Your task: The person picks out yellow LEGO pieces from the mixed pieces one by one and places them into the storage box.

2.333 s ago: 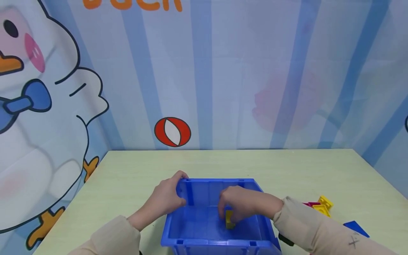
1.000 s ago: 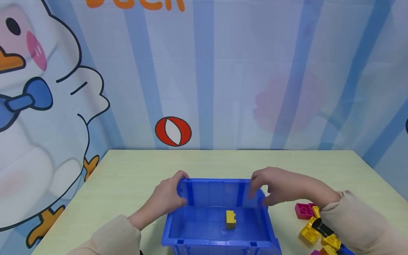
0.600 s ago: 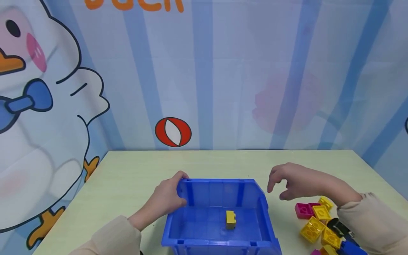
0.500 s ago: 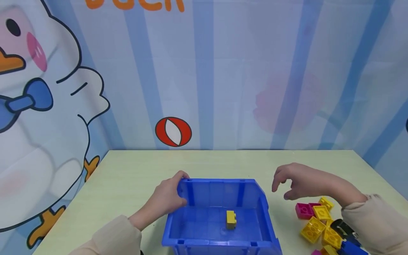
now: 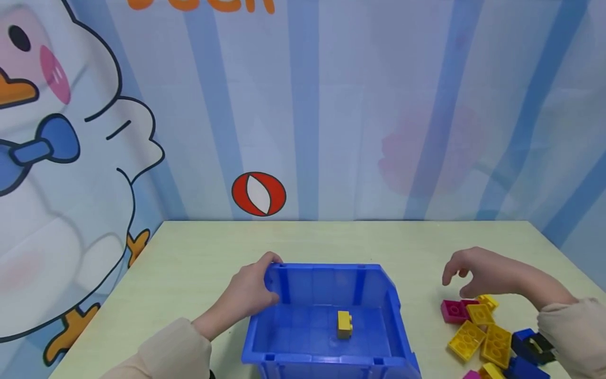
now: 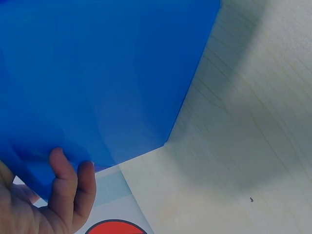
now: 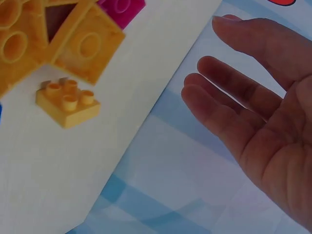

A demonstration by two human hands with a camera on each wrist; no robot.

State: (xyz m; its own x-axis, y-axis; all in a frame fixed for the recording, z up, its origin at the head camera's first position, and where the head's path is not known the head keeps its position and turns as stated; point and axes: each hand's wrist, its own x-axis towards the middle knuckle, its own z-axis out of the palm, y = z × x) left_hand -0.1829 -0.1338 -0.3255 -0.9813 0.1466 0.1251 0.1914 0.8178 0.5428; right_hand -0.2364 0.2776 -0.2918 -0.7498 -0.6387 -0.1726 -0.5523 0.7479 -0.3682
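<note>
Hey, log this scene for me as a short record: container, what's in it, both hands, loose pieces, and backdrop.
Container: blue bin, upright on the pale table
Contents: one yellow brick, studs facing right
Left grip: holds the bin's far left corner
Right grip: holds nothing, fingers loosely bent, near the loose bricks
Loose pieces: magenta brick, several yellow bricks and blue brick, right of the bin
Backdrop: striped blue cloth with a red-and-white ball picture
</note>
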